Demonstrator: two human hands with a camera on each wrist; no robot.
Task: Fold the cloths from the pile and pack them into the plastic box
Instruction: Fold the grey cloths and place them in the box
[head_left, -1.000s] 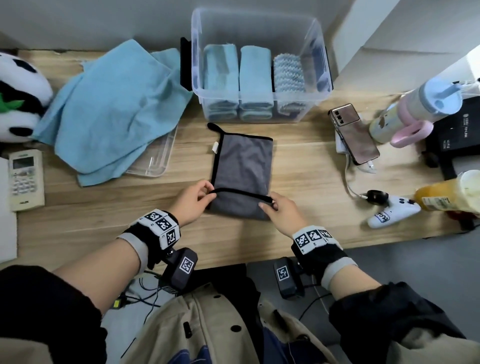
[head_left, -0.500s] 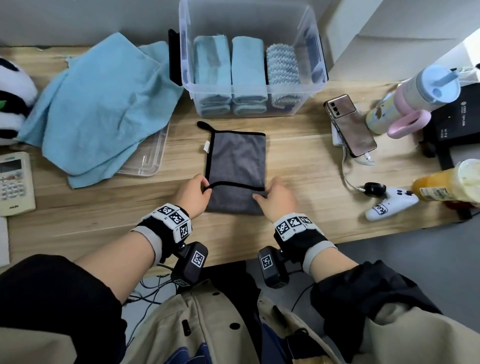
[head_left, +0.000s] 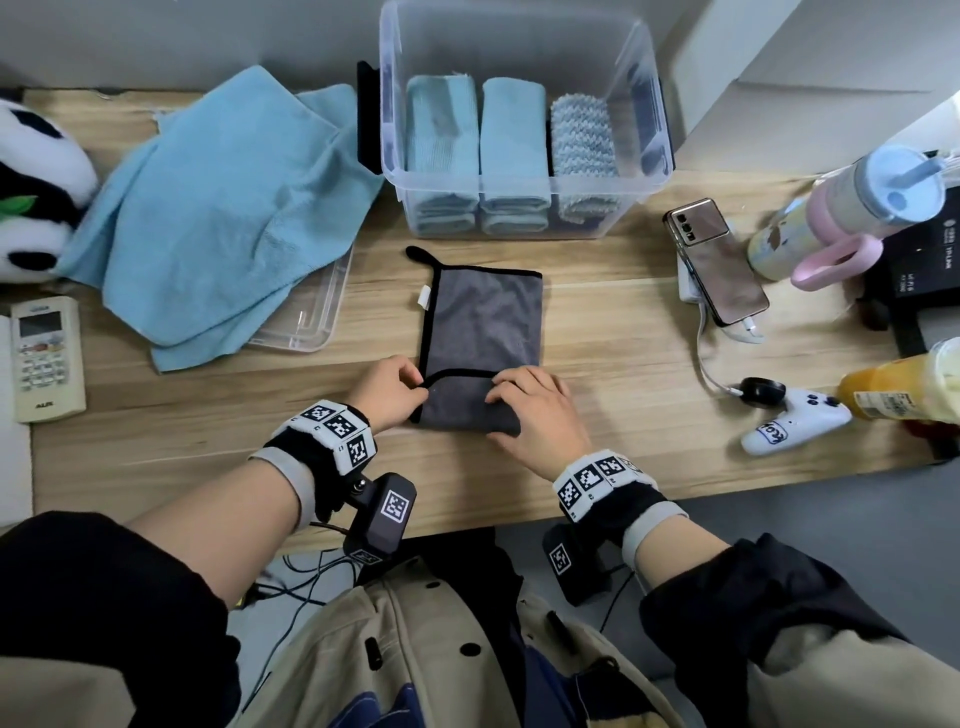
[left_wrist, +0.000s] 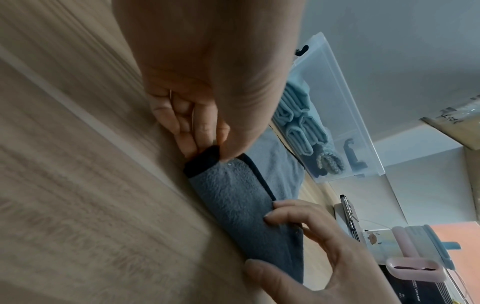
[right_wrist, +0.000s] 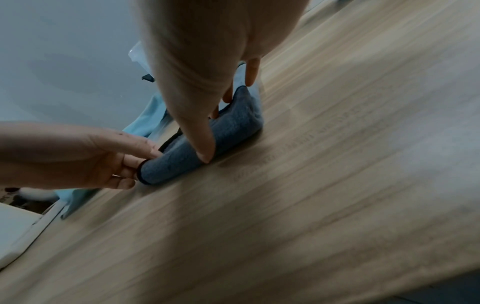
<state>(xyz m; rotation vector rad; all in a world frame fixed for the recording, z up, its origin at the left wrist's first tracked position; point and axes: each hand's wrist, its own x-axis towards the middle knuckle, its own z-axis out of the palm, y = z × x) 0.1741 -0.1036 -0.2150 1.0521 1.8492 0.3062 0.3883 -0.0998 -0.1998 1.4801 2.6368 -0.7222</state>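
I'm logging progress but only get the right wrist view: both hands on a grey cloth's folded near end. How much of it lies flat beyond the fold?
Observer: Most of it. The head view shows the grey cloth flat from the fold toward the plastic box.
Operator: Anything packed in that box?
Observer: Three folded cloths stand side by side: two light blue and one ribbed blue-white.
Operator: Is the left hand really gripping?
Observer: Yes. In the left wrist view, the left hand pinches the black-trimmed corner between thumb and fingers.
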